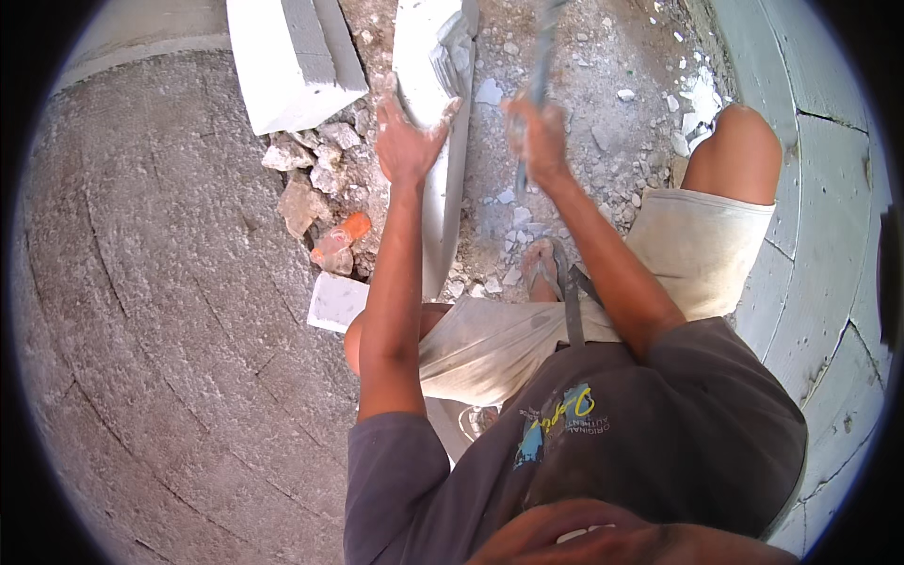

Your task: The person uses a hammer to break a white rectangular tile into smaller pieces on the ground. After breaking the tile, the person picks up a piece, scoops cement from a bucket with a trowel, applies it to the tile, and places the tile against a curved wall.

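Observation:
A long white block [443, 202], chipped on its upper right side, lies on the rubble in front of me. My left hand [411, 141], dusty, rests on it with thumb and fingers spread apart. To its right, my right hand [540, 141] is closed around a long, narrow grey tool [546, 52]. Motion blurs both this hand and the tool, and the tool's kind cannot be made out. Its upper end runs out of the picture; the lower end sticks out below my fist, apart from the block.
Another white block [273, 71] lies at the far left, above stone chunks [325, 165]. A clear bottle with an orange end [341, 240] and a small white block [337, 301] lie near my left forearm. Grey block wall [829, 179] rises at the right; rough paving [179, 282] spreads left.

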### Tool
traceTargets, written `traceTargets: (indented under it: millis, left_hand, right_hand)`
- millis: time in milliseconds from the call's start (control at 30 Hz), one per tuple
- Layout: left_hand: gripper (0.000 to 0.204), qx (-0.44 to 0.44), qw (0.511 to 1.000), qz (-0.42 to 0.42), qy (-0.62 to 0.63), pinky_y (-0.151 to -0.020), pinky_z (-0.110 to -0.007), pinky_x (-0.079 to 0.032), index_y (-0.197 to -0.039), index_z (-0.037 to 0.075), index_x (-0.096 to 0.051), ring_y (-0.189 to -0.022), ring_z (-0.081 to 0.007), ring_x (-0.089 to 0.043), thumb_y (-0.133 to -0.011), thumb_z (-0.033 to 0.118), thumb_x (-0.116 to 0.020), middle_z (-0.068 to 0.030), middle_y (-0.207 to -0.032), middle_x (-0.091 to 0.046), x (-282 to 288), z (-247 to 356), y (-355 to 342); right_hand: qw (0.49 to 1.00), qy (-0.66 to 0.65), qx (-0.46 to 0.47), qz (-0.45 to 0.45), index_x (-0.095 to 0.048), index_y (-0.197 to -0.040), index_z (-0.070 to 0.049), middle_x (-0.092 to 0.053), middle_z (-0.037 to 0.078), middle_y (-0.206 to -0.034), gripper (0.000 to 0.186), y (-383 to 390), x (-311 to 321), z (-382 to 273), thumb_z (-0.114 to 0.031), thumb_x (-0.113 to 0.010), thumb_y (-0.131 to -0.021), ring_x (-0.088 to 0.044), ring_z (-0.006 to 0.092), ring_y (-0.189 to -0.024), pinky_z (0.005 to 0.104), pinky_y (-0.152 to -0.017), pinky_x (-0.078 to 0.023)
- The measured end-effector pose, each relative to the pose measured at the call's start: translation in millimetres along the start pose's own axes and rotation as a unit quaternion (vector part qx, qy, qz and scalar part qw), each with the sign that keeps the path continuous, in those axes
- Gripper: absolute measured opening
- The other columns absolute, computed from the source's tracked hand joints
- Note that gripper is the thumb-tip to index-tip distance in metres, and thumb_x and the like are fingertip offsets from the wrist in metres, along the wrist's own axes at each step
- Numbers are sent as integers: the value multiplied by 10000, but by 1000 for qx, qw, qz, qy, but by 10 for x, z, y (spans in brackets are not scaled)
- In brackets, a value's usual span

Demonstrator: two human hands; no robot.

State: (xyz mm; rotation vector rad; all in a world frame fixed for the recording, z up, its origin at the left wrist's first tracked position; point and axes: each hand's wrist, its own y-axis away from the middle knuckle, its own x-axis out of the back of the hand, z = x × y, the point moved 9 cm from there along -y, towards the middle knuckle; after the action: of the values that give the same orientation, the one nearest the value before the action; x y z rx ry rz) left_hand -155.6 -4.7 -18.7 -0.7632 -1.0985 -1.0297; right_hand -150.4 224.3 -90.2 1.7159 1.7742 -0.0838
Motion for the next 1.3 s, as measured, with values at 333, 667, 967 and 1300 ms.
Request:
traceTargets:
  millis: [333,667,967,1300]
  left_hand:
    - [1365,-9,1000,-8,-18,-972,-497,-554,-1581,-71,-256,-1134,-476,-662,-670,811,-761,-304,-1573,-402,5,13,-25]
    - [1198,46,998,-26,13,-1072,-505,-492,-1579,82,-339,-1260,-481,-594,-681,704,-830,-313,-1480,-502,-31,-66,42]
    - [1202,27,999,-14,45,-1087,-499,-486,-1570,79,-341,-1306,-455,-569,-668,691,-850,-278,-1497,-493,-14,-36,21]
    - [1235,95,989,-110,20,-1085,-496,-482,-1610,104,-284,-1322,-441,-561,-677,691,-841,-255,-1519,-489,-29,-67,29]
  right_hand:
    - [935,139,-317,74,-623,-877,-46,-447,-22,-592,245,535,125,1267,-271,-716,-855,-421,90,-444,280,-374,-320]
    - [976,159,12,145,-620,-833,-14,-496,-3,-617,220,224,169,533,-217,-683,-888,-454,106,-470,287,-448,-370]
    - [979,185,24,77,-641,-810,-34,-548,1,-620,297,-147,335,80,-313,-648,-911,-512,139,-538,360,-516,-417]
    - [937,52,-334,90,-558,-1149,-27,-576,137,-1054,480,330,-92,1112,-345,-742,-840,-498,100,-582,234,-398,-349]
